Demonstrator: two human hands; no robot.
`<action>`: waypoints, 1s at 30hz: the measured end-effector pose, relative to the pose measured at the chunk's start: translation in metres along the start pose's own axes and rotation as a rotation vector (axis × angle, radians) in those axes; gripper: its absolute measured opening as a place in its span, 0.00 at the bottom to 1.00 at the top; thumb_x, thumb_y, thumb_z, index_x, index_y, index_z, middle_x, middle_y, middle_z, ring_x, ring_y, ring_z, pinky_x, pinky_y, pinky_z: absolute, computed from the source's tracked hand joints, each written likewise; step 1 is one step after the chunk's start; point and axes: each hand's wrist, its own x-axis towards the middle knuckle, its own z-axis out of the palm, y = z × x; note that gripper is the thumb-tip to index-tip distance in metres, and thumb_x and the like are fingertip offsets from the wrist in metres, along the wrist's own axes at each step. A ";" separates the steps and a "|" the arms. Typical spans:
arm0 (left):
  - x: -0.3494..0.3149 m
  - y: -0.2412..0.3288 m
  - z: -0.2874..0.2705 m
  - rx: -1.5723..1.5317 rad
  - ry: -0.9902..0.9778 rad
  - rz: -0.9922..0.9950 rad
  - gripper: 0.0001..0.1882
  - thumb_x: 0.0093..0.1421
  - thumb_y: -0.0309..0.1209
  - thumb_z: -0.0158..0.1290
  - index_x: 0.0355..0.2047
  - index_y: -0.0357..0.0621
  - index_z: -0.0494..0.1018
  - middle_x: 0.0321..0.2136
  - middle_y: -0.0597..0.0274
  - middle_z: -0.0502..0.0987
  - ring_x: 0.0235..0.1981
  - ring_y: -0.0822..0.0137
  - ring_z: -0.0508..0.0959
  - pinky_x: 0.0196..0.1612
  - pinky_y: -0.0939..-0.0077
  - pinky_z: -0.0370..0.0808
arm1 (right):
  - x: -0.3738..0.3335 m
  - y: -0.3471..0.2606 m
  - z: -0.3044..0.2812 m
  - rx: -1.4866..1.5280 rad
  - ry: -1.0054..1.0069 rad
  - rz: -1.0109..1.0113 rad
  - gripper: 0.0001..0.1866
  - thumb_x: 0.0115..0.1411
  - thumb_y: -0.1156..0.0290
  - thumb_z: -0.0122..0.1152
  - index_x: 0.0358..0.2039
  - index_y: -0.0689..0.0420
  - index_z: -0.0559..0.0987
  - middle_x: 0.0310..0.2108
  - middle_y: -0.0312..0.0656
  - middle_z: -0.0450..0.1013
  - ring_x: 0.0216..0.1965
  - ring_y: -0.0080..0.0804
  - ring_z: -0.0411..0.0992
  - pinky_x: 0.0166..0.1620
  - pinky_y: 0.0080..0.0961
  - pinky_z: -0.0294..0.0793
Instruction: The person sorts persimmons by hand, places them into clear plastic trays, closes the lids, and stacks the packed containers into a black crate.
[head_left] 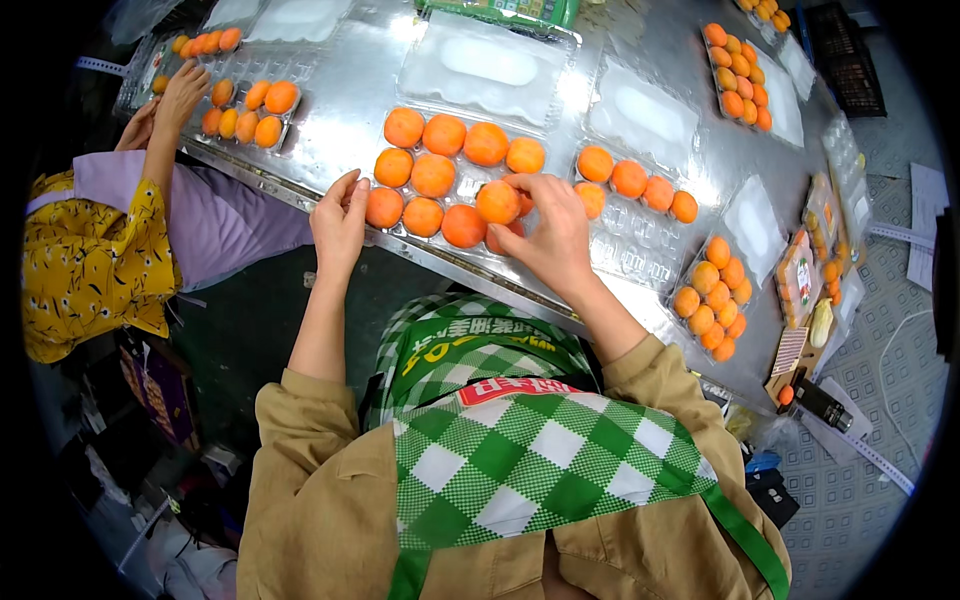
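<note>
Right hand [553,228]: thumb and fingers closed about one orange fruit [497,202], gripping it at its right side. The held fruit is positioned over the lower right part of a clear tray [473,183]; whether its underside touches the fruits below cannot be determined.

Left hand [338,222]: fingers loosely curled, thumb apart, palm without a visible load. It is located at the tray's near left corner, just beside the leftmost fruit of the near row; contact with the tray rim cannot be confirmed.

Tray contents: a far row of four fruits lies ahead of both hands; further fruits occupy the middle and near rows. A gap is visible in the middle row, to the left of the right hand's fingers. The transparent lid [490,95] lies folded back — open side up — beyond the far row.

Immediately right of the right hand is a second tray [640,245], partly filled: four fruits in its far row and one next to the knuckles. Farther right of that hand stands a filled tray [712,300].

Well to the left of the left hand, a co-worker's hands [182,95] are at another tray [290,118]. All trays named rest on a metal table [345,100].
</note>
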 end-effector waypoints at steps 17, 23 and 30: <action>-0.005 -0.004 -0.013 -0.053 -0.051 0.096 0.19 0.59 0.31 0.55 0.50 0.38 0.73 0.41 0.52 0.77 0.40 0.69 0.77 0.43 0.76 0.75 | 0.028 -0.011 0.029 -0.408 -0.129 -0.129 0.21 0.37 0.65 0.70 0.35 0.53 0.77 0.31 0.35 0.70 0.38 0.34 0.65 0.39 0.34 0.60; -0.004 0.028 -0.015 0.114 -0.023 0.406 0.18 0.53 0.27 0.57 0.46 0.39 0.74 0.45 0.53 0.75 0.46 0.59 0.76 0.48 0.68 0.72 | 0.031 -0.011 0.027 -0.431 -0.201 -0.131 0.19 0.38 0.65 0.70 0.32 0.53 0.77 0.29 0.33 0.70 0.36 0.32 0.66 0.38 0.33 0.60; -0.001 0.050 -0.005 0.205 -0.080 0.597 0.19 0.49 0.25 0.59 0.43 0.40 0.76 0.43 0.56 0.75 0.46 0.55 0.73 0.50 0.66 0.69 | 0.028 -0.010 0.029 -0.391 -0.150 -0.161 0.18 0.38 0.66 0.69 0.33 0.53 0.77 0.29 0.34 0.69 0.36 0.33 0.66 0.38 0.32 0.60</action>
